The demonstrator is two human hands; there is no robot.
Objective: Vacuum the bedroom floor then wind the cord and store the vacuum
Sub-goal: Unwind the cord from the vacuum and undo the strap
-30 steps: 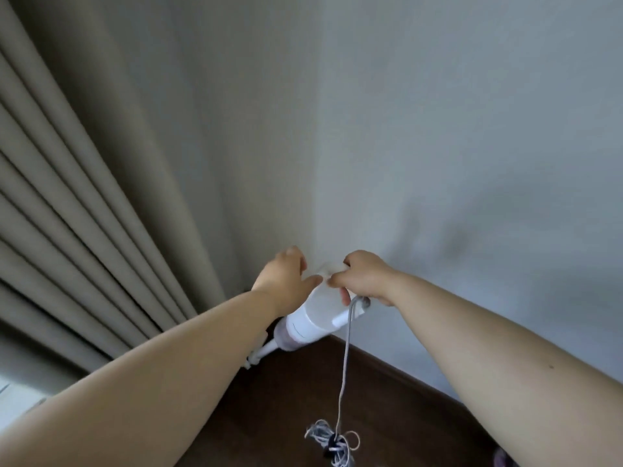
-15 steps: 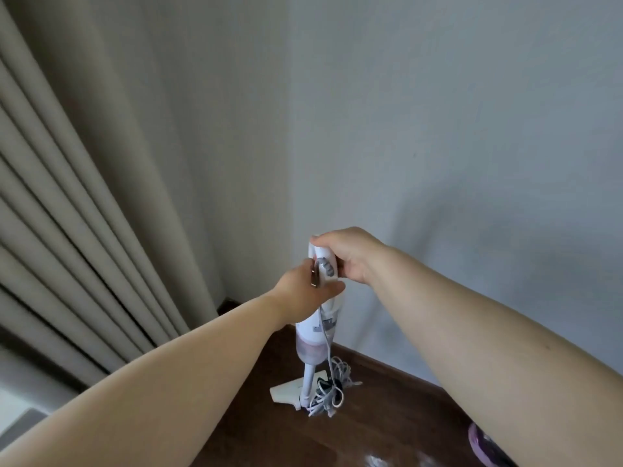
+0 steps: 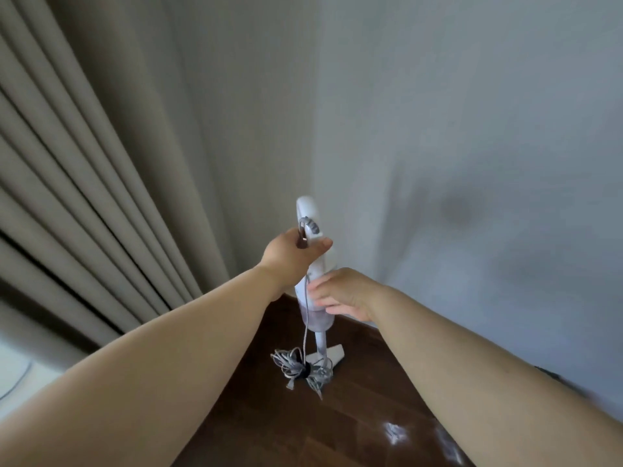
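A white stick vacuum (image 3: 315, 308) stands upright in the corner, its floor head on the dark wooden floor (image 3: 303, 426). My left hand (image 3: 293, 254) grips the vacuum's looped handle near the top. My right hand (image 3: 344, 293) is lower down beside the vacuum's body, fingers straight and slightly spread, close to or just touching it. A grey cord (image 3: 305, 332) hangs down from the handle. The bundled cord (image 3: 300, 369), tied with a dark band, lies on the floor next to the floor head.
Beige pleated curtains (image 3: 84, 197) hang on the left. A pale wall (image 3: 472, 146) fills the right, meeting another wall in the corner behind the vacuum. Something white (image 3: 20, 375) lies at the lower left edge.
The vacuum has been set upright in the corner. My right hand let go of the handle top and dropped down beside the body. My left hand keeps its grip on the handle.
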